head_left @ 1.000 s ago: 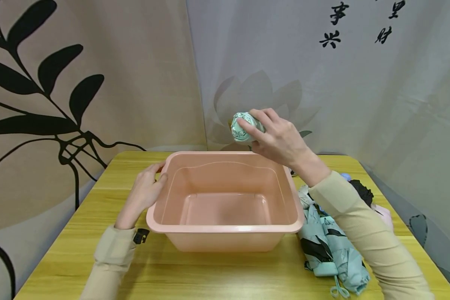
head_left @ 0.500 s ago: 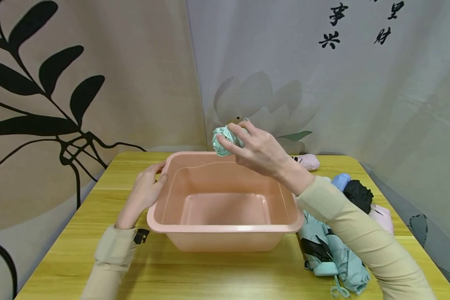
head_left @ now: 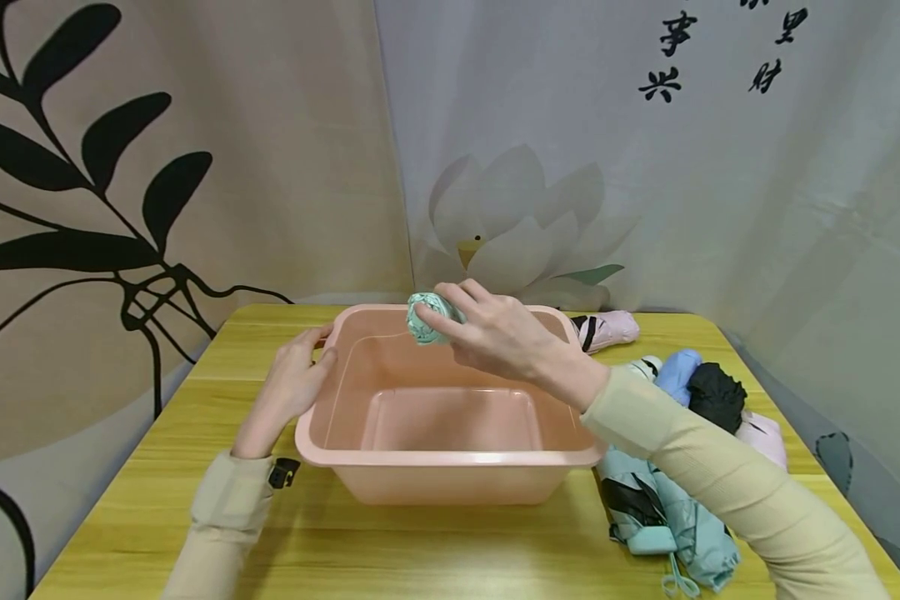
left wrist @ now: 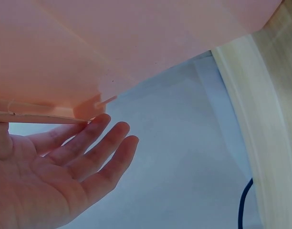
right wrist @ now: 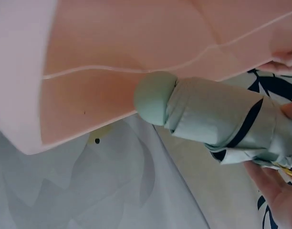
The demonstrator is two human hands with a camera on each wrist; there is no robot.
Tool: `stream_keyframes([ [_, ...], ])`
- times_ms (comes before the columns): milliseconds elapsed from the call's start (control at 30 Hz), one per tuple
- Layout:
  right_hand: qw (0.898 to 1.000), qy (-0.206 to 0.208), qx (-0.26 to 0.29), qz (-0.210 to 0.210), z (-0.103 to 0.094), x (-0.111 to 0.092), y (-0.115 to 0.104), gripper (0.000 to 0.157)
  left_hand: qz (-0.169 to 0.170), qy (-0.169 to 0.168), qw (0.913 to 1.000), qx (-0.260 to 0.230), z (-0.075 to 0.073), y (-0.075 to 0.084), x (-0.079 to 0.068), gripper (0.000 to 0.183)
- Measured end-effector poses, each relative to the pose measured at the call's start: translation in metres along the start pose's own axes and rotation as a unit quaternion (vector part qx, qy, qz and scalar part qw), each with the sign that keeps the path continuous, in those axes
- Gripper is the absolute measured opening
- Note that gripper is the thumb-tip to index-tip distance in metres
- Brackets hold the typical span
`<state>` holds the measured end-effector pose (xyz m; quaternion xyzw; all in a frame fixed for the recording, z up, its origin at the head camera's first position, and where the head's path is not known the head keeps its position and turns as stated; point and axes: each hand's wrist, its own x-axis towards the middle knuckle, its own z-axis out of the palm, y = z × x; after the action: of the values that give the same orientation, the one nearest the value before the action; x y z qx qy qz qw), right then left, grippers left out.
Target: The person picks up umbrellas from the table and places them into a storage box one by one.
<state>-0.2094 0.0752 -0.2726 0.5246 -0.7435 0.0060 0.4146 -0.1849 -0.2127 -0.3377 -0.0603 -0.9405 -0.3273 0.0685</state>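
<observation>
A pink plastic basin (head_left: 450, 482) stands on the wooden table, with nothing in its visible inside. My left hand (head_left: 292, 379) grips its left rim, thumb over the edge; in the left wrist view the fingers (left wrist: 105, 162) extend under the rim. My right hand (head_left: 502, 333) holds a folded mint-green umbrella (head_left: 429, 320) above the basin's far side. The right wrist view shows the umbrella (right wrist: 208, 109) lying lengthwise, its rounded light-green end overlapping the basin wall and a dark strap around it. Fingers and thumb wrap its other end.
Two folded light-teal umbrellas (head_left: 693, 533) lie right of the basin. Beyond them are bundles in blue (head_left: 677, 375), black (head_left: 716, 396) and pale pink (head_left: 762, 437). Another pale pink folded umbrella (head_left: 613, 328) lies behind the basin's right corner. A printed curtain (head_left: 307, 167) hangs behind the table.
My right hand has moved left and down with the mint-green umbrella, from above the basin's back right to over its back edge. The left hand and basin have stayed put.
</observation>
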Motion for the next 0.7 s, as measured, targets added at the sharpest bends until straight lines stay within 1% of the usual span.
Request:
stream_keyframes([
  [133, 0.999, -0.032, -0.003, 0.009, 0.005, 0.001, -0.004, 0.046, 0.002, 0.001, 1.0000, 0.001, 0.001, 0.000, 0.000, 0.050],
  [233, 0.997, -0.071, -0.009, 0.013, 0.009, 0.003, -0.007, 0.046, 0.002, 0.001, 1.0000, 0.000, 0.001, 0.000, 0.000, 0.050],
  [367, 0.993, -0.115, -0.003, 0.021, 0.016, 0.005, -0.010, 0.047, -0.001, -0.002, 1.0000, -0.002, 0.001, 0.000, 0.000, 0.050],
  [467, 0.991, -0.135, 0.002, 0.020, 0.021, 0.007, -0.012, 0.047, -0.003, -0.003, 1.0000, -0.003, 0.001, 0.000, 0.000, 0.050],
  [600, 0.988, -0.156, 0.003, 0.013, 0.027, 0.011, -0.016, 0.051, -0.003, 0.000, 1.0000, 0.000, 0.001, 0.001, -0.001, 0.050],
  [700, 0.983, -0.182, 0.004, 0.014, 0.030, 0.013, -0.019, 0.055, -0.002, 0.000, 1.0000, 0.001, 0.001, 0.001, -0.001, 0.050],
])
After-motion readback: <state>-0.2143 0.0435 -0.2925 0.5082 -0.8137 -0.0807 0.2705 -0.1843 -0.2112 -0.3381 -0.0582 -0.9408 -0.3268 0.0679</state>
